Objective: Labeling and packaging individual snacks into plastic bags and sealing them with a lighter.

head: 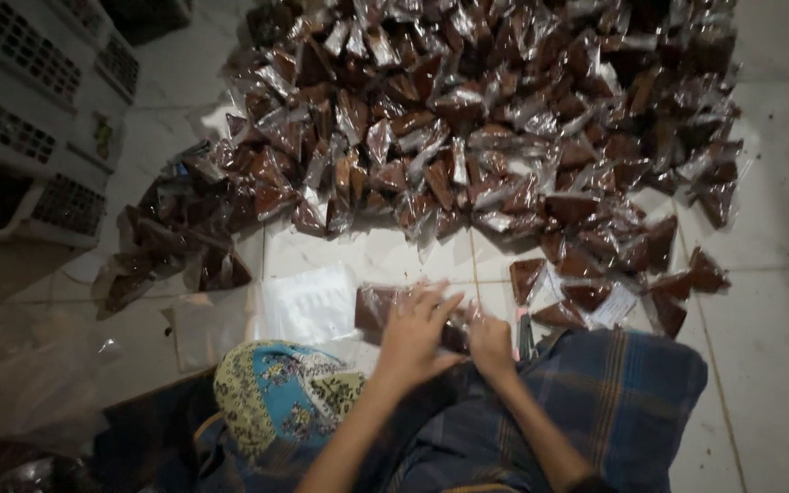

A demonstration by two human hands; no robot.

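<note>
1. At your nine o'clock stand the white perforated crates (34, 110): hard moulded plastic, gridded with small holes, set against the edge of the tiled floor (778, 301).
2. Just beside your left knee lies a stack of empty clear bags (308, 304), flat, thin and limp. They slide easily, so lift one at a time by a corner.
3. At seven o'clock, on your lap, sits a patterned cloth (276, 393) in blue and yellow, soft and rounded.
4. Your left hand (413, 333) lies flat, fingers spread wide, pressing on the filled packet (385, 310). That packet rests on the floor right before your knees, at twelve o'clock close in. Keep the palm pressure even so the brown filling spreads flat and no air puffs the film.
5. Your right hand (490, 342) is closed down at the packet's right end; whether the fingers pinch the film I cannot tell, since they are curled under. Work the open edge there, keeping it clean of filling.
6. From eleven to two o'clock spreads the heap of finished packets (486, 119): glossy, crinkled film, mostly triangular, with dark brown contents.
7. Your checked cloth (614, 402) at five o'clock is woven and soft.
</note>
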